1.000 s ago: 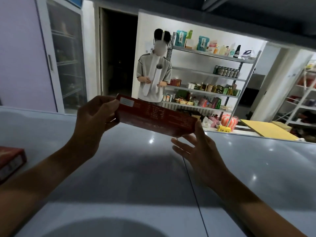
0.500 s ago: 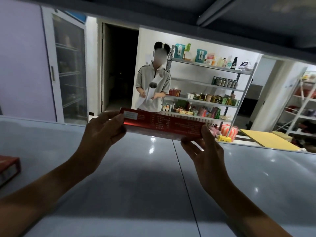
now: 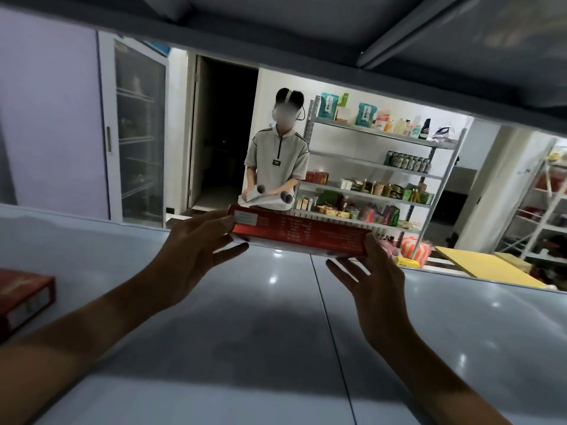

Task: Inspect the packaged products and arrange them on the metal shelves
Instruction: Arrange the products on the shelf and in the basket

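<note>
Grey metal shelf [image 3: 276, 348], glossy, fills the lower view. Long red box [image 3: 302, 233] held above its far edge, tilted down to the right. Left hand [image 3: 196, 253]: thumb on top of the box's left end, fingers [image 3: 228, 251] spread beneath. Right hand [image 3: 372, 280]: thumb up the right end, fingers spread under. Second red box [image 3: 23, 297] lies at the shelf's left edge.
</note>
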